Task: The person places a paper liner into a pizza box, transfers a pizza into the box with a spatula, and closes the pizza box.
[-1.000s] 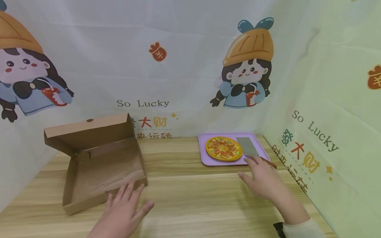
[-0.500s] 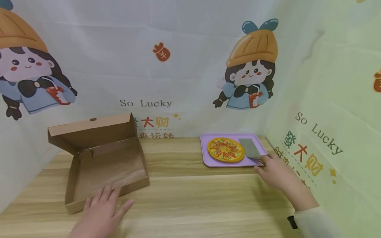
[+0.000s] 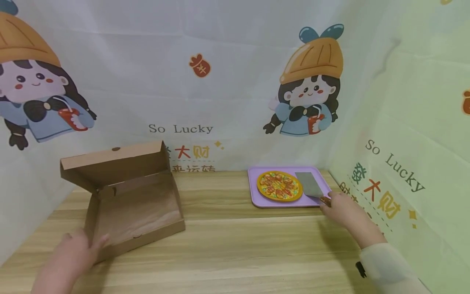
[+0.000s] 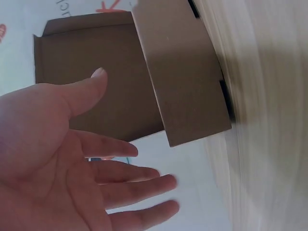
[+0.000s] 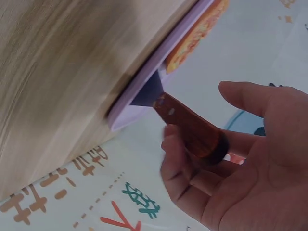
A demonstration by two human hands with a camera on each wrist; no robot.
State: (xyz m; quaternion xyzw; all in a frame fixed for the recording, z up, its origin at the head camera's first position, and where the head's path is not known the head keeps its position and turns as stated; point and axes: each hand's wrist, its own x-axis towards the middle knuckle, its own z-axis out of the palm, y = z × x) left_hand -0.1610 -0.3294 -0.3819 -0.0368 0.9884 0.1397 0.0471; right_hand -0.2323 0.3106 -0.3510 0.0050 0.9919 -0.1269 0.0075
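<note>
Beyond the right hand's [image 3: 343, 210] fingers, head view, the spatula [image 3: 308, 183] is lying over the tray [image 3: 258, 201], beside the pizza [image 3: 280, 186]; the left hand [image 3: 71, 253] is hanging near the box [image 3: 154, 237]. Left wrist: straight fingers are hanging apart, empty. Right wrist: fingers are clasping the handle [image 5: 190, 127]; closing the thumb [image 5: 250, 96] should steady it.

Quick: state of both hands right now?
Left hand: open, holding nothing, by the cardboard box.
Right hand: closed, holding the spatula by its handle.
</note>
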